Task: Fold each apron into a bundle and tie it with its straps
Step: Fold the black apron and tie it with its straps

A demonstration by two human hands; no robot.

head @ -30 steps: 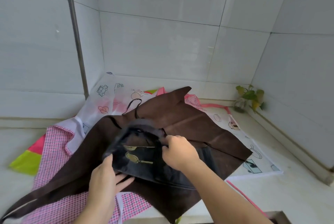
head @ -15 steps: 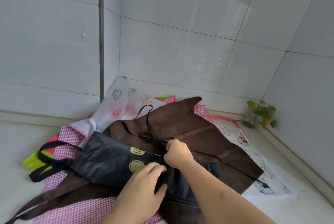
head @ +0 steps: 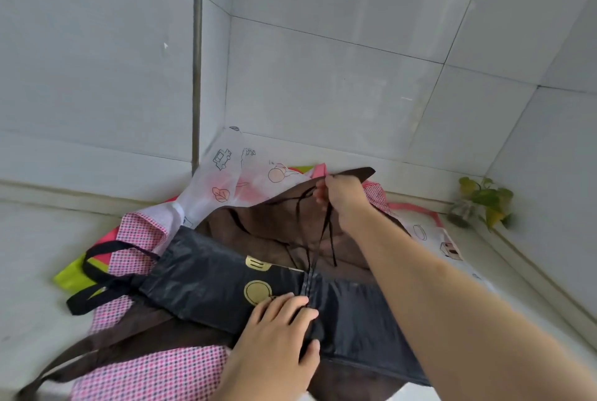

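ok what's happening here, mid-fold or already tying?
Tying. A person has the black apron folded into a long bundle on top of a pile of other aprons. The left hand presses down on the bundle at its middle, while the right hand pinches the thin black straps and holds them up and away, taut. No knot visible yet.

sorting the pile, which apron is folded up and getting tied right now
The black apron with gold print, folded into a long bundle. The left hand presses it while the right hand pulls its thin black straps. The brown, pink checked and white printed aprons lie spread flat underneath.
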